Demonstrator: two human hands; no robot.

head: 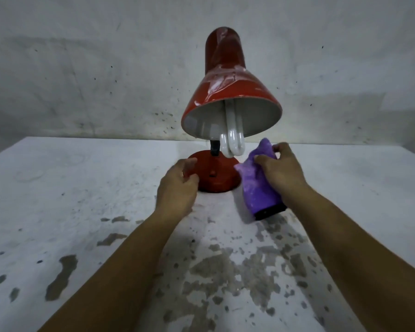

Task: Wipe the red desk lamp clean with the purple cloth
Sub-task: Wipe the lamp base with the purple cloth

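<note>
The red desk lamp (225,87) stands at the middle of the table, its shade streaked with white smears and tilted toward me, a white bulb (233,140) hanging out of it. Its round red base (216,178) rests on the tabletop. My left hand (177,188) is at the base's left edge, fingers curled and apart, thumb touching the rim. My right hand (280,168) grips the purple cloth (256,188), which hangs down just right of the base with a dark band at its lower end.
The white table (82,200) has worn, peeling patches toward my side. A stained white wall (82,68) rises directly behind the lamp. The table's far edge runs just behind the lamp base.
</note>
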